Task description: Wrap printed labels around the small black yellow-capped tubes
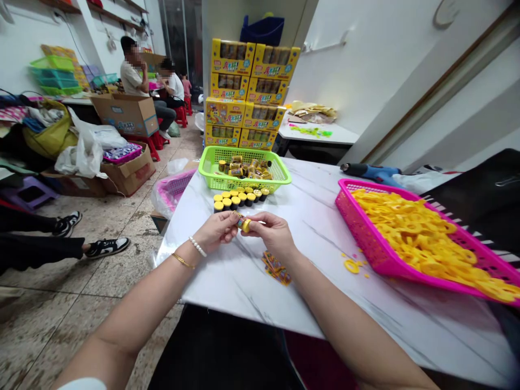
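Note:
My left hand (219, 228) and my right hand (271, 232) meet above the white marble table (325, 260), both pinched on one small yellow-capped tube (244, 222) with a colourful label. A stack of label stickers (276, 267) lies on the table just below my right wrist. Beyond my hands stands a row of black tubes with yellow caps (239, 199). Behind it sits a green basket (244, 169) with several more tubes. A pink basket (382, 254) full of yellow plastic rings stands at the right.
A loose yellow ring (351, 265) lies by the pink basket. A blue tool (371, 172) rests at the table's far right. Yellow boxes (247, 95) are stacked behind. Two people (150, 89) sit at the back left; another person's legs and shoes (81, 241) stretch in from the left.

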Motion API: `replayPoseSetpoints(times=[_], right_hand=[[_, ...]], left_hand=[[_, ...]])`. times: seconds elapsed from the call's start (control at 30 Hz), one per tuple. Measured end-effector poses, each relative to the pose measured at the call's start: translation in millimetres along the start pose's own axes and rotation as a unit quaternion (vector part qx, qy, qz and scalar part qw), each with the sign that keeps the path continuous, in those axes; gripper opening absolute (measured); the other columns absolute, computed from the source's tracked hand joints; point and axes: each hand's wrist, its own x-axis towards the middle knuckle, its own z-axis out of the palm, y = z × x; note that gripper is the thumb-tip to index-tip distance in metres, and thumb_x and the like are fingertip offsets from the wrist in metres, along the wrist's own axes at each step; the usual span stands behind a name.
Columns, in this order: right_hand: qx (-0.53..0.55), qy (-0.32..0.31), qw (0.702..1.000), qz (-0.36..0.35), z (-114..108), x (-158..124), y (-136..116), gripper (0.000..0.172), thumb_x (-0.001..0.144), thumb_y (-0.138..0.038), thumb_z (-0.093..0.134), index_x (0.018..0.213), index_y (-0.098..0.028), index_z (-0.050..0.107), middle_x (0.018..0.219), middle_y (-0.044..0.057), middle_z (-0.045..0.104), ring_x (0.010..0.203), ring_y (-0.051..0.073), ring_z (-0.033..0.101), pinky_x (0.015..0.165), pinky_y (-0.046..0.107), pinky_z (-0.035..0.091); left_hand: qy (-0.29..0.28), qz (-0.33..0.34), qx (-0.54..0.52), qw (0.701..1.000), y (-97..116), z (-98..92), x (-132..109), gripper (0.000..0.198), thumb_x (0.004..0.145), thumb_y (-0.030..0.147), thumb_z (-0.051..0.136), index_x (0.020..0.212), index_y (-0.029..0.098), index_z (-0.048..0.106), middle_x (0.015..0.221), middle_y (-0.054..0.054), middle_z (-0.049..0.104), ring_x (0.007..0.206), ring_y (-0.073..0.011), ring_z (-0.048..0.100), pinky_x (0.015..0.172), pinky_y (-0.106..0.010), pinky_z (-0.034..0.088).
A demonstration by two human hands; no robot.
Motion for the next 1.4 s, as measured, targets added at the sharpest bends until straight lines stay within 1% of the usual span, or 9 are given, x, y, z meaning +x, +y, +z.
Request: replayPoseSetpoints(times=[0.2,0.53,0.73,0.87,1.0,1.1,1.17,1.3,1.4], right_hand=[[-0.065,-0.027,0.995,-0.071,6.4,-4.5,3.9,0.031,0.069,-0.042,0.086,0.091,-0.023,0.076,0.097,0.002,0.070,0.076,0.016,0.071,0.071,0.036,0.067],[-0.082,0.036,0.990,-0.113,8.5,-6.1,20.4,0.023,0.073,-0.040,0.084,0.085,-0.022,0.076,0.100,0.002,0.062,0.076,0.015,0.069,0.066,0.037,0.068],[-0.170,0.129,0.966,-0.145,7.3,61.0,-10.9,0.035,0.075,-0.046,0.078,0.098,-0.019,0.073,0.106,0.006,0.066,0.074,0.017,0.071,0.071,0.037,0.067],[-0.223,0.105,0.956,-0.161,-11.4,95.7,-47.4,0.060,0.073,-0.043,0.077,0.129,-0.024,0.064,0.117,0.007,0.067,0.074,0.016,0.070,0.063,0.031,0.064],[-0.383,0.012,0.920,-0.085,-50.7,41.5,-46.1,0.031,0.081,-0.042,0.071,0.100,-0.018,0.079,0.079,0.004,0.071,0.064,0.015,0.064,0.058,0.029,0.057],[-0.482,-0.047,0.872,-0.069,-81.0,-19.2,-22.7,0.026,0.079,-0.043,0.074,0.094,-0.022,0.081,0.084,0.004,0.072,0.067,0.015,0.061,0.060,0.029,0.051],[-0.496,-0.030,0.865,-0.076,-96.1,-43.3,-6.3,0.026,0.080,-0.046,0.073,0.089,-0.023,0.080,0.084,0.004,0.070,0.067,0.015,0.060,0.061,0.030,0.049],[-0.476,-0.008,0.873,-0.105,-101.7,-43.2,4.5,0.025,0.082,-0.045,0.072,0.074,-0.021,0.077,0.075,0.003,0.065,0.068,0.016,0.060,0.063,0.030,0.048],[-0.444,-0.003,0.879,-0.170,-79.2,-27.5,-5.1,0.017,0.083,-0.038,0.073,0.079,-0.023,0.079,0.080,0.004,0.065,0.073,0.016,0.060,0.066,0.031,0.049]], left_hand=[[0.055,-0.105,-0.049,0.992,1.4,3.8,-0.4,0.048,0.083,0.059,0.071,0.071,0.013,0.060,0.044,0.004,0.051,0.029,-0.0030,0.036,0.029,-0.015,0.021],[0.048,-0.126,-0.147,0.980,-2.4,5.1,1.6,0.025,0.097,0.028,0.062,0.079,0.010,0.066,0.053,0.002,0.060,0.037,-0.0025,0.051,0.034,-0.010,0.034],[0.036,-0.112,-0.108,0.987,-3.8,-0.3,2.8,0.021,0.081,0.022,0.081,0.087,0.009,0.065,0.067,-0.006,0.070,0.048,-0.0091,0.062,0.038,-0.013,0.043],[0.053,-0.100,-0.065,0.991,-0.1,0.0,0.8,0.023,0.080,0.024,0.082,0.085,0.010,0.063,0.064,-0.006,0.068,0.045,-0.0087,0.060,0.037,-0.014,0.041],[0.040,-0.091,-0.036,0.994,1.4,2.6,-0.3,0.021,0.083,0.025,0.079,0.084,0.011,0.063,0.063,-0.006,0.068,0.043,-0.0077,0.057,0.037,-0.015,0.039],[0.024,-0.095,-0.008,0.995,0.8,6.1,-2.4,0.021,0.083,0.026,0.078,0.082,0.011,0.064,0.063,-0.006,0.068,0.043,-0.0081,0.057,0.037,-0.016,0.037],[0.015,-0.101,0.011,0.995,-0.4,8.0,-3.4,0.020,0.083,0.026,0.078,0.082,0.011,0.065,0.063,-0.006,0.067,0.044,-0.0086,0.057,0.037,-0.017,0.036],[0.028,-0.106,0.030,0.993,-3.5,8.2,-3.0,0.027,0.080,0.032,0.081,0.082,0.011,0.065,0.063,-0.005,0.067,0.043,-0.0086,0.056,0.038,-0.018,0.034],[0.044,-0.117,0.032,0.992,-5.1,6.1,-2.1,0.042,0.076,0.048,0.082,0.084,0.010,0.066,0.066,-0.007,0.068,0.046,-0.0098,0.057,0.039,-0.019,0.036]])
